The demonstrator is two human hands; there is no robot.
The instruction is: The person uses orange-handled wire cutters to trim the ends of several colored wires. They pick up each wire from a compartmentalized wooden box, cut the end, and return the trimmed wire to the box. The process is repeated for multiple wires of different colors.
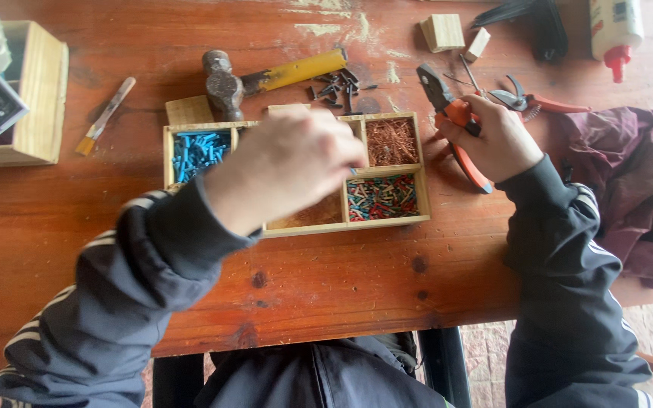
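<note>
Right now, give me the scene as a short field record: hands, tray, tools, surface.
left hand: left hand over the wooden tray, fingertips pinching a small piece; cannot tell what
right hand: right hand shut on orange-handled pliers
tray contents: blue pieces, copper wire bits, mixed coloured pieces
tools nearby: hammer, dark nails, brush
surface: red-brown wooden table

Bare table (pixel 326 279) before wooden tray (pixel 410 162)

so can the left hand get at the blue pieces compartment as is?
Probably yes: left hand hovers over the wooden tray, and the blue pieces lie uncovered just beside it.
</note>
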